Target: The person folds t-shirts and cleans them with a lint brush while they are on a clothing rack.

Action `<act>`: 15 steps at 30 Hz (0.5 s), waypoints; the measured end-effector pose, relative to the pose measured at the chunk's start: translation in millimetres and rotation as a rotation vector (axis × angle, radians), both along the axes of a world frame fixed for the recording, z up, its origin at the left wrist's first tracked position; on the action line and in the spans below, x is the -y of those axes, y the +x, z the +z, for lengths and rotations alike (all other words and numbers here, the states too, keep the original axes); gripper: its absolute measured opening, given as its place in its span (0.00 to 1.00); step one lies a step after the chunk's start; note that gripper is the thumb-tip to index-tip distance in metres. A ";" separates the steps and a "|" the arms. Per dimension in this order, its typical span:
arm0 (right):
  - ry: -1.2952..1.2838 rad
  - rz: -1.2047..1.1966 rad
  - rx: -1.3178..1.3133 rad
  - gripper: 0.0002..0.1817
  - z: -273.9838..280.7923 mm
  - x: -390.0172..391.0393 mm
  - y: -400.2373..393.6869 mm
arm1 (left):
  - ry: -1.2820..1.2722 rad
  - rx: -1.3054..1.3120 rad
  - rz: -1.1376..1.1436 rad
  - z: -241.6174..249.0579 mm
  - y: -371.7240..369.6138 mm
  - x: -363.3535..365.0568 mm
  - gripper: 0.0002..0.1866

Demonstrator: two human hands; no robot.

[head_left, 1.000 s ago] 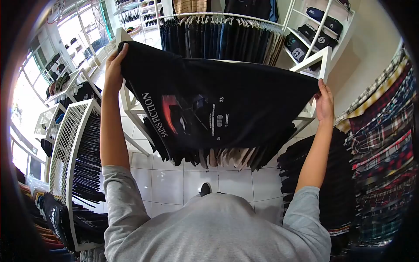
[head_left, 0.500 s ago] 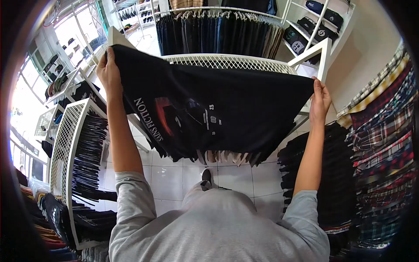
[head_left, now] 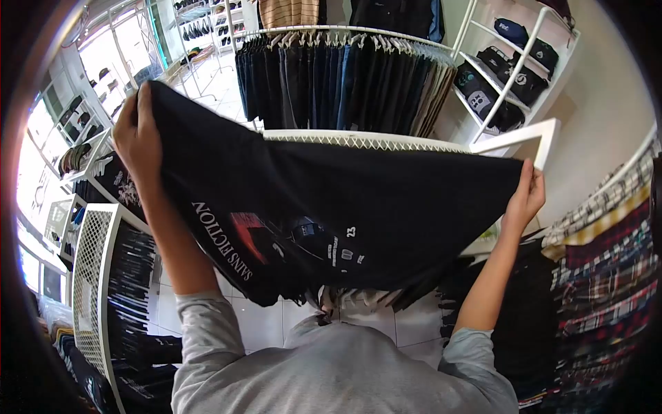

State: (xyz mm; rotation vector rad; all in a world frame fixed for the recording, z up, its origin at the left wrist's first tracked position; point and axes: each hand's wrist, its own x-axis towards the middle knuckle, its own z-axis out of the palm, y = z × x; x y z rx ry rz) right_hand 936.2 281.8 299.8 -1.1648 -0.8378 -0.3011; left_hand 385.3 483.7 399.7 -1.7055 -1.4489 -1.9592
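Note:
A black printed T-shirt (head_left: 400, 207) is stretched sideways between my two hands, lifted above a white mesh-topped rack (head_left: 358, 141). My left hand (head_left: 140, 138) pinches its upper left corner. At the upper right corner, my right hand (head_left: 524, 196) grips the cloth between thumb and fingers. White lettering, a red and dark picture and small white marks show on the shirt's lower left and middle. The shirt hides most of the rack; hanging garment edges peek out below it.
Trousers (head_left: 338, 83) hang on a rail ahead. Shelves with caps or bags (head_left: 507, 76) stand at the upper right. Plaid shirts (head_left: 607, 283) hang on the right, and another mesh-topped rack (head_left: 93, 276) with dark garments stands on the left. White floor tiles (head_left: 258, 324) show below.
Both hands have moved outward, pulling the shirt wider. My view has tipped up, so the rail of trousers and the shelves show more. Both hands keep their hold.

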 end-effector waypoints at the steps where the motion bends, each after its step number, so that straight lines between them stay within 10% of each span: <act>1: -0.046 0.038 -0.023 0.15 14.1 -19.7 8.2 | -0.138 -0.082 0.093 14.2 4.5 -22.3 0.24; 7: -0.320 0.085 -0.024 0.20 -0.2 -192.5 85.2 | -0.203 -0.260 -0.022 -6.7 60.2 -221.5 0.26; 15: -0.810 0.024 0.030 0.22 -154.4 -290.4 87.5 | -0.635 -0.070 -0.269 -211.3 94.0 -325.5 0.22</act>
